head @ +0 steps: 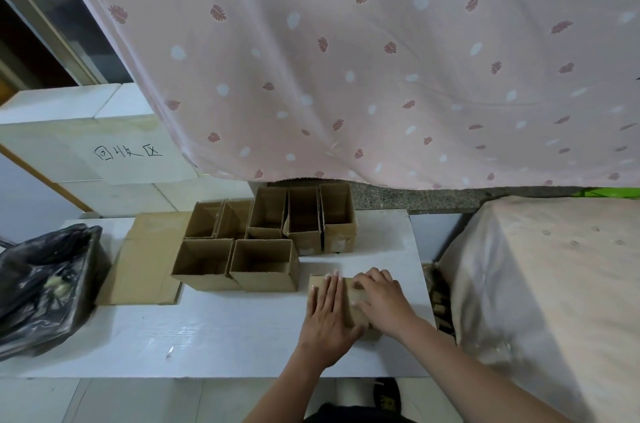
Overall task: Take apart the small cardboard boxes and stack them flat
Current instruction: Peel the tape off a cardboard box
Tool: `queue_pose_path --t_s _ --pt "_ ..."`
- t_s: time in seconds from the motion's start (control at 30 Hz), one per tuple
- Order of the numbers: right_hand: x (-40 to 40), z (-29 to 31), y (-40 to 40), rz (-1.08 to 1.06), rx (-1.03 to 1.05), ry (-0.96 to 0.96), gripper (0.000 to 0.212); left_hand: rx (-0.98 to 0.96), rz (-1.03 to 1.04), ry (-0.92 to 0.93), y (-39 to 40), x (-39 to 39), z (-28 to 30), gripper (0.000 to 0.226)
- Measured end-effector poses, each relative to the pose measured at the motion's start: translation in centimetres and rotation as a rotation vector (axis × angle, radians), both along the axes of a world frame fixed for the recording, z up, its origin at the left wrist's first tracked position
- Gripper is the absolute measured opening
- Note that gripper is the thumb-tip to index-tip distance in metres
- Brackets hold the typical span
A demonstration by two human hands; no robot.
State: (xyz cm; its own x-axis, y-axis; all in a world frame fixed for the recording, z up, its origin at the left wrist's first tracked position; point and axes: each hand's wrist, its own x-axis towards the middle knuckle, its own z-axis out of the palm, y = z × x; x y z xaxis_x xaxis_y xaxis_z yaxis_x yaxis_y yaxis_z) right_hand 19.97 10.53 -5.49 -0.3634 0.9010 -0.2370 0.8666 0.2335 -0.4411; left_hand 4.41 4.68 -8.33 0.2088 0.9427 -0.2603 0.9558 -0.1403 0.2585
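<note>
A pink curtain point(346, 59) printed with red leaves and pale spots hangs across the back, ending just above the far edge of the white counter point(225, 336). Behind the counter's far left corner stand stacked white blocks point(69, 131), one bearing handwritten characters. A speckled stone ledge point(398, 197) runs beneath the curtain hem. A black plastic bag point(45, 284) sits at the counter's left edge. Beyond the right edge stands a bulky object under translucent sheeting point(554, 284). Pale floor tiles point(138, 402) lie below the near edge.
</note>
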Motion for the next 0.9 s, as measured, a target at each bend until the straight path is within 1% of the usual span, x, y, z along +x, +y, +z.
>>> queue_pose_path --t_s 0.1,0.2,0.27,0.37,0.47,0.53,0.6,0.67,0.73,0.8,0.9 --pt "-0.5 0.0 0.4 -0.029 -0.022 -0.011 0.034 0.026 0.012 0.05 -0.3 0.5 0.6 0.089" --pt "-0.9 -0.1 0.5 -0.103 -0.054 0.031 0.02 0.072 0.022 0.111 -0.7 0.9 1.0 0.079" --pt "-1.0 -0.1 0.5 -0.13 -0.072 0.055 0.013 0.088 0.014 0.099 -0.8 1.0 0.9 0.081" --pt "-1.1 -0.2 0.4 -0.169 -0.081 0.08 0.006 0.076 0.021 0.145 -0.6 1.1 0.8 0.085" --pt "-1.4 -0.1 0.6 -0.223 -0.088 0.098 0.008 0.044 0.01 0.185 -0.7 1.5 1.0 0.087" --pt "-1.7 -0.1 0.9 -0.234 -0.093 0.086 0.011 0.054 0.038 0.197 -0.8 1.6 0.9 0.087" --pt "-2.0 0.0 1.1 -0.219 -0.094 0.059 0.011 0.072 0.034 0.174 -0.8 1.5 0.4 0.088" --pt "-2.1 0.0 1.2 -0.197 -0.089 0.021 0.008 0.047 0.021 0.146 -0.7 1.5 0.0 0.089" --pt "-2.2 -0.1 1.3 -0.176 -0.084 -0.026 0.006 0.042 0.016 0.163 -0.7 1.5 0.1 0.09" --pt "-2.3 -0.2 1.3 -0.154 -0.076 -0.063 0.007 0.081 0.033 0.195 -0.7 1.5 0.2 0.089" --pt "-2.4 -0.1 1.3 -0.151 -0.056 -0.041 0.006 0.022 0.021 0.17 -0.6 1.5 0.0 0.088"
